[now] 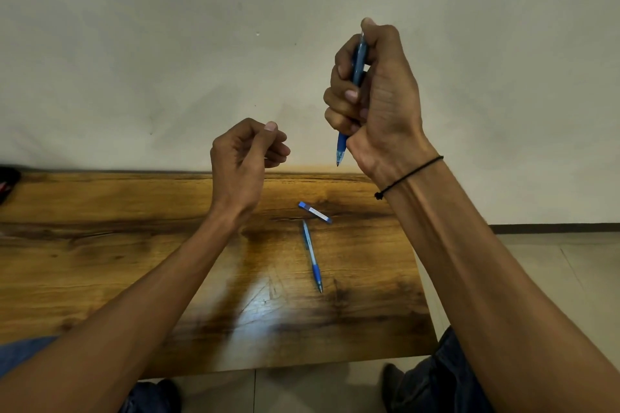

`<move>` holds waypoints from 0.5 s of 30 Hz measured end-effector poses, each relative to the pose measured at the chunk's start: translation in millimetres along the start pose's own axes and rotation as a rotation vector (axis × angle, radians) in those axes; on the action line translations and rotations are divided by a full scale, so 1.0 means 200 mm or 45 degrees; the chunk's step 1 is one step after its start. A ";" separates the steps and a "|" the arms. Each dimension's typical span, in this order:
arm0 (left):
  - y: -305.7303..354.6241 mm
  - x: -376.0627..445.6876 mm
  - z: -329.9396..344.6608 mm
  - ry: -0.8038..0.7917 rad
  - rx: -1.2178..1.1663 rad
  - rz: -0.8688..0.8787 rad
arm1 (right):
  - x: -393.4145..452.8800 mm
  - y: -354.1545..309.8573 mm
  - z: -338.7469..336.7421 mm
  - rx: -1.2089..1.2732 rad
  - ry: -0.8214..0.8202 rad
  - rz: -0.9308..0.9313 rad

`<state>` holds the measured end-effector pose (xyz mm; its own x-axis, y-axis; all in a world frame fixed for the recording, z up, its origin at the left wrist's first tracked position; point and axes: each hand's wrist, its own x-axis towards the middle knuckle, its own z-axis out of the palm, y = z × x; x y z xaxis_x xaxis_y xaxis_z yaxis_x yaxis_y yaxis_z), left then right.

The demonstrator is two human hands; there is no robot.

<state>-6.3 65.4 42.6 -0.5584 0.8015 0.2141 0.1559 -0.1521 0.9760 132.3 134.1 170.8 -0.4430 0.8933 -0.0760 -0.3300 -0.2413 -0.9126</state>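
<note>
My right hand [379,94] is raised in front of the wall and grips a blue pen-like pencil [358,60] upright in its fist. The tip [339,157] points down and my thumb lies over the top end. My left hand [245,154] is held up to the left of it, fingers curled and thumb pressed against the forefinger. Whether it pinches something thin is too small to tell. A second blue pen [312,255] lies on the wooden table [100,261]. A small blue case [314,212] lies just beyond that pen.
The table's far edge meets a plain wall, and its right edge [422,278] ends over a tiled floor. A dark object [6,183] sits at the table's far left. My knees in dark trousers show below the near edge.
</note>
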 end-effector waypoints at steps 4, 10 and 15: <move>0.00 0.00 0.00 0.000 0.002 -0.003 | -0.01 0.00 0.00 0.014 -0.001 -0.010; 0.00 0.00 0.00 0.005 0.020 -0.006 | 0.00 0.00 -0.01 0.108 0.026 0.023; 0.00 0.00 0.00 0.002 -0.009 -0.014 | 0.01 0.00 -0.02 0.126 0.054 0.016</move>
<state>-5.8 65.8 41.6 -0.5613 0.8023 0.2030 0.1440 -0.1469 0.9786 134.7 137.1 169.2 -0.4130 0.9045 -0.1059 -0.4064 -0.2871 -0.8674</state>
